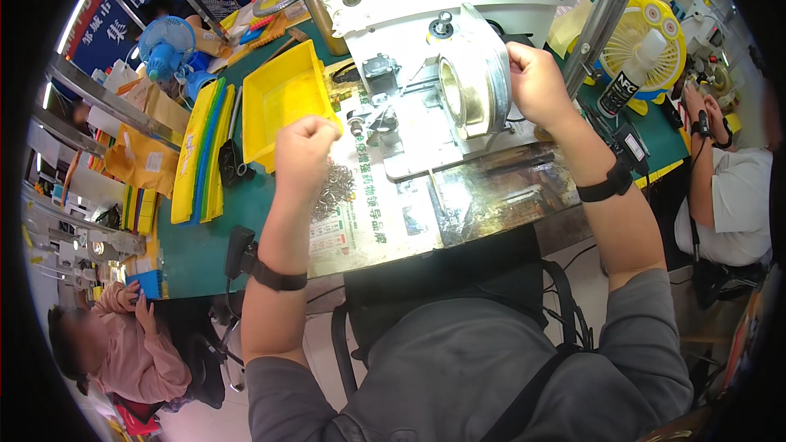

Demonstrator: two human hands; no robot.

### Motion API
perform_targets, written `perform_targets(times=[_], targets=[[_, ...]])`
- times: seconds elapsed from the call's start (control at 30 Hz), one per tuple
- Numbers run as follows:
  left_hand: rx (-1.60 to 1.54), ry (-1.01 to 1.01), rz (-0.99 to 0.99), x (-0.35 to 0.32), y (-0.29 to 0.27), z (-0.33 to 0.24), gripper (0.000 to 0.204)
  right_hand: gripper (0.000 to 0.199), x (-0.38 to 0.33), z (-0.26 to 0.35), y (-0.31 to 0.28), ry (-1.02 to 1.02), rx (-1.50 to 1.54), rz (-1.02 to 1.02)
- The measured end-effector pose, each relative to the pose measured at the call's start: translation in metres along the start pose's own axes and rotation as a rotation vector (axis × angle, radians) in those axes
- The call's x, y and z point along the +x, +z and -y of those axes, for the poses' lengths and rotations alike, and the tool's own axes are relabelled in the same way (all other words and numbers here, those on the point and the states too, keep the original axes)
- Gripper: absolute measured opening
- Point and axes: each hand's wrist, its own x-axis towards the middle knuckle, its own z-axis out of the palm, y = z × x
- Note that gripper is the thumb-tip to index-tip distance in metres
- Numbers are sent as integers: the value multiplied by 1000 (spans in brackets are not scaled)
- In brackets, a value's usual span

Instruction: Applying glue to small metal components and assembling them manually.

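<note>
My left hand (304, 154) is closed, its fingers pressed together, just left of the small metal fittings (380, 119) on a white bench machine (446, 12). What it pinches, if anything, is too small to make out. Below it lies a heap of small metal parts (336, 187) on a printed sheet. My right hand (539, 86) is curled closed against the right side of a round metal wheel (475, 86) mounted on the machine. Its fingertips are partly hidden there, and I cannot make out what they grip.
Left of the machine sits a yellow bin (282, 94), with yellow, blue and green strips (201, 151) beyond it. At right stand a bottle (629, 82) and a yellow fan (647, 33). People sit at both sides. The bench edge (458, 237) runs before me.
</note>
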Motion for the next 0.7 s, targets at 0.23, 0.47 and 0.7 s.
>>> perform_targets(times=[0.23,0.47,0.7], targets=[[-141,-73,170,-4,24,10,18,12,-25,-2,-15,45,-73,-124],[-175,-77,114,-10,23,17,21,13,-71,-5,-60,152,-137,-244],[-270,-74,74,-9,29,16,15,14,-55,-27,-153,109,-58,-523]])
